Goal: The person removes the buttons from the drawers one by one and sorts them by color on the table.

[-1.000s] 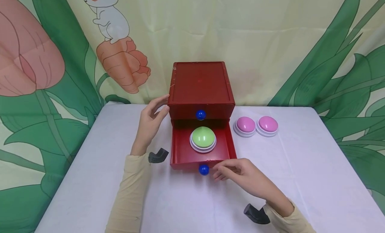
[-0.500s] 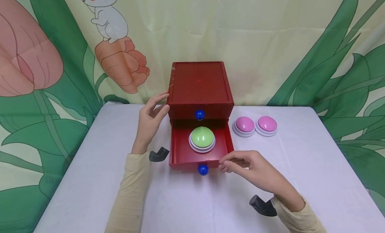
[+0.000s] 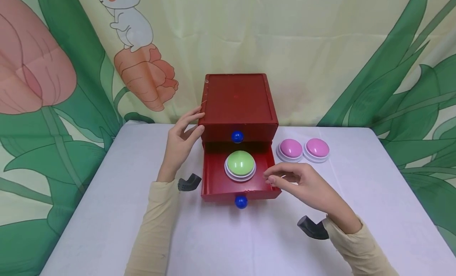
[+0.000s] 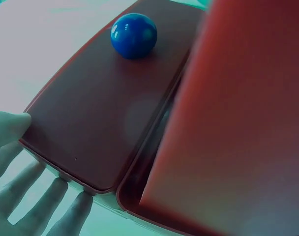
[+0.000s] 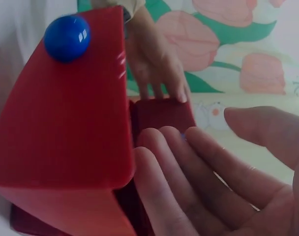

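Note:
A small red drawer cabinet (image 3: 236, 98) stands at the back of the table, its lower drawer (image 3: 213, 186) pulled out. Inside the drawer sits a push button with a green dome (image 3: 240, 163) on a white base. My left hand (image 3: 179, 145) rests its fingertips on the cabinet's left side, by the upper drawer front (image 4: 95, 108); the fingers are extended. My right hand (image 3: 301, 185) hovers over the drawer's right front corner, fingers loosely bent and holding nothing. In the right wrist view, its fingers reach past the red drawer front (image 5: 85, 113). A blue knob (image 3: 241, 202) sits on that front.
Right of the cabinet, two pink-domed push buttons (image 3: 291, 148) stand side by side on white bases. The upper drawer, with its own blue knob (image 3: 237, 137), is shut. Behind the white-covered table (image 3: 107, 212) hangs a printed curtain (image 3: 295, 58).
My right hand has moved from near the lower knob, up and to the right, over the drawer's right edge. The left hand stays at the cabinet's side; the drawer and buttons have not moved.

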`<state>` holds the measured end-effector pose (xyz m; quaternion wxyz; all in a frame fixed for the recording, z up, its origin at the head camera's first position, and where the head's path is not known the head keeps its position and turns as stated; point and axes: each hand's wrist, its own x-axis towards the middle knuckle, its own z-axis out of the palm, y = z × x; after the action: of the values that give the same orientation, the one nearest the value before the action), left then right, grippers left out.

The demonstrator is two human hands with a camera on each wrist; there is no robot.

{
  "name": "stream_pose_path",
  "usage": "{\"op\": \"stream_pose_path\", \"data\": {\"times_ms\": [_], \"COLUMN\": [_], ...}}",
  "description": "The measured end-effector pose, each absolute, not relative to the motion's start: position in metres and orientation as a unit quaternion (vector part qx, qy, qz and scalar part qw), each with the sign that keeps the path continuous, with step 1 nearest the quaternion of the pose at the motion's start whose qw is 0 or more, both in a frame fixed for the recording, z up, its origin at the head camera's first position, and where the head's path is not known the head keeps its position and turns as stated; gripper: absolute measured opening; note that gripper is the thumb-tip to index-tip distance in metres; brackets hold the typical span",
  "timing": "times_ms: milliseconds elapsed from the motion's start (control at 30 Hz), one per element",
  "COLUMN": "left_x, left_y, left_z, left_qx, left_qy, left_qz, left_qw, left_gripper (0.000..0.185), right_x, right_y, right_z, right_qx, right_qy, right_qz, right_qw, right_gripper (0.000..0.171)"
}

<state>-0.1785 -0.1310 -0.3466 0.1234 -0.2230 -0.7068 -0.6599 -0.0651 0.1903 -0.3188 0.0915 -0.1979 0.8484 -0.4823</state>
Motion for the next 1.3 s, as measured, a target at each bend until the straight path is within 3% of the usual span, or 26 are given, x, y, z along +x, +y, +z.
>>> {"op": "stream_pose_path", "data": {"times_ms": [333,667,1300], "left_x": [-0.164,-0.179,-0.160], "left_y": [-0.123,-0.128,-0.123], "left_z": [-0.328,-0.351,-0.328], "left_qx": [-0.219,-0.219,-0.210], "left_qy": [-0.728,-0.728,-0.738], "left_qz": [-0.636,-0.633,-0.625], "left_qw": [0.130,0.145,0.144], "left_gripper": [0.036,0.036,0.035], "right_x": [-0.088,-0.102,-0.117], "right_y": [0.188,0.175,0.156], "right_z": [-0.332,-0.339,-0.342], "right_qx": [-0.231,-0.281,-0.317], "right_qy": [0.842,0.868,0.904], "right_qz": [-0.483,-0.409,-0.287], "right_qw": [0.069,0.022,0.011], "right_gripper": [0.035,0.048,0.060]}}
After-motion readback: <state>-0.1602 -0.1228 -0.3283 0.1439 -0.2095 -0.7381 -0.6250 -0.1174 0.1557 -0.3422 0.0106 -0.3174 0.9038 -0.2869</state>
